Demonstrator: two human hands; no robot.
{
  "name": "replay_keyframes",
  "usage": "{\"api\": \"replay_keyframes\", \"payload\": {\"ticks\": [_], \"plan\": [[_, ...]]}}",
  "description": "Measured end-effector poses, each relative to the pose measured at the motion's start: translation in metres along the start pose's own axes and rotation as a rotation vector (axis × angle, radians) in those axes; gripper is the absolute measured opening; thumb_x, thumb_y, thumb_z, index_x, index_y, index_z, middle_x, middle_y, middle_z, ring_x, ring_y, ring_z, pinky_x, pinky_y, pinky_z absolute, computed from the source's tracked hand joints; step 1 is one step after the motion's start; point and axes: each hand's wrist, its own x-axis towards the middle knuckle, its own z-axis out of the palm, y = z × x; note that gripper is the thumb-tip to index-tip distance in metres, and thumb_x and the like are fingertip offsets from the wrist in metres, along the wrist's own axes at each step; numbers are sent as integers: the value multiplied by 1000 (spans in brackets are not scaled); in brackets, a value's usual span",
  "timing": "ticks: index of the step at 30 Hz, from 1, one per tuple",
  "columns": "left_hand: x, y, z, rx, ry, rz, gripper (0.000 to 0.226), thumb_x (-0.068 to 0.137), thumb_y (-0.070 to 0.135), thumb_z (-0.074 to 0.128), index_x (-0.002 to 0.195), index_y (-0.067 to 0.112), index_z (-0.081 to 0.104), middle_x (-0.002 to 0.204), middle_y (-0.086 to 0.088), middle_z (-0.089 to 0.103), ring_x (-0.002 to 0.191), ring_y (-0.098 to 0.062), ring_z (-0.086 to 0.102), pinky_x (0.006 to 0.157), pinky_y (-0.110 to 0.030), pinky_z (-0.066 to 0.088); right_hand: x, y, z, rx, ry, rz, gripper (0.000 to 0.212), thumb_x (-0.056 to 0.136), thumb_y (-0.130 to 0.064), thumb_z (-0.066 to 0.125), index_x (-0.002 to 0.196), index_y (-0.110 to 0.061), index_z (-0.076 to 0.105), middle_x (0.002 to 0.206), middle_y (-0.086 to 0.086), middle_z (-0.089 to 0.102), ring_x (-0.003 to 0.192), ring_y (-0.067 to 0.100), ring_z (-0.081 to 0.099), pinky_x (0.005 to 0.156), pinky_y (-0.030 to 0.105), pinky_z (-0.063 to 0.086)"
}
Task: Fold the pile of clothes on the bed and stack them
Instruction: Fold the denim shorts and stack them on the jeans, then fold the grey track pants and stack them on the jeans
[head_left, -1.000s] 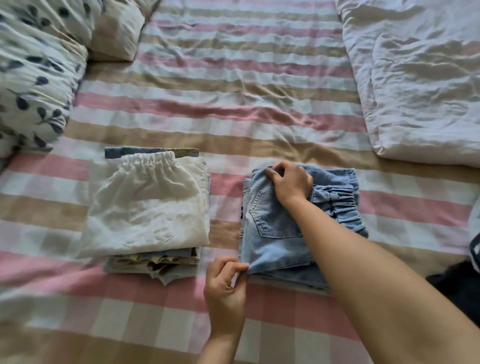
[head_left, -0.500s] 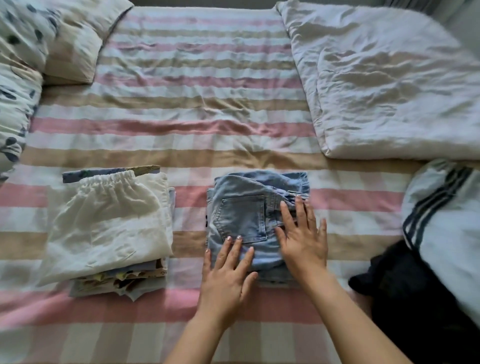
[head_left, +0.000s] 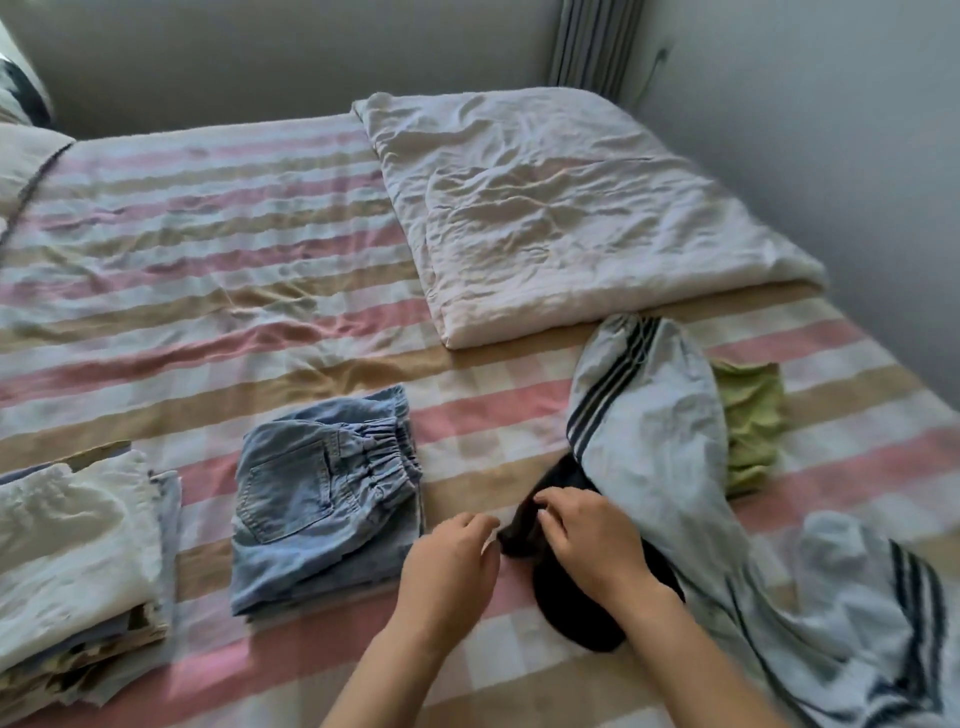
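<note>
Right hand (head_left: 592, 540) pinches black garment (head_left: 571, 613), mostly hidden under striped grey garment (head_left: 654, 447); left hand (head_left: 447, 566) loosely curled beside it, gripping nothing.

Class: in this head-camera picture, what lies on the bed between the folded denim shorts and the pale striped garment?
In the head view, between the folded denim shorts and the pale striped garment lie a black garment and both hands: left hand beside it, right hand on it.
</note>
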Motion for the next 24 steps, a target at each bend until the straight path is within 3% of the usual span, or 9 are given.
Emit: {"api": "replay_keyframes", "payload": {"ticks": [5,9,12,15,19,22,24], "plan": [[24,77,59,-381,-127,-105,24,90,23,52,110,21,64,104,8,66,97,-8,60,80,-18,43,-36,90,-16,201,174,385,26,87,-18,59,112,-12,63,112,8,62,109,27,53,93,34,39],[38,126,119,-689,-244,-330,20,90,18,55,109,15,59,92,7,64,89,-9,60,79,-21,47,-64,146,0,251,215,727,53,86,-29,63,131,-6,48,132,15,48,123,32,40,100,37,33],[47,139,150,-837,-253,-546,14,90,19,56,101,11,56,91,-4,65,83,-19,64,78,-36,52,-75,170,15,263,99,772,72,82,-44,64,138,-7,37,138,14,42,127,30,37,102,37,34],[53,138,167,-811,-215,-592,17,86,20,61,95,6,59,89,-11,67,77,-23,65,69,-38,54,-80,177,29,201,9,724,80,75,-56,65,138,-14,37,137,7,43,125,25,40,100,35,36],[56,133,176,-697,-230,-522,15,77,12,71,86,5,62,83,-9,68,78,-24,65,72,-39,53,-81,174,32,264,154,696,43,80,-37,67,116,-15,56,114,5,60,107,23,55,87,35,44],[46,136,173,-726,-277,-415,9,80,9,66,87,6,61,86,-8,67,85,-23,63,76,-38,50,-82,161,22,401,230,630,15,84,-19,64,95,-10,61,91,5,65,89,26,60,73,34,45],[32,138,163,-779,-220,-358,3,85,10,59,87,12,57,83,-2,63,79,-13,59,70,-26,48,-86,146,10,496,271,576,7,85,-16,63,88,-10,60,82,2,64,81,24,61,68,33,44]]}}
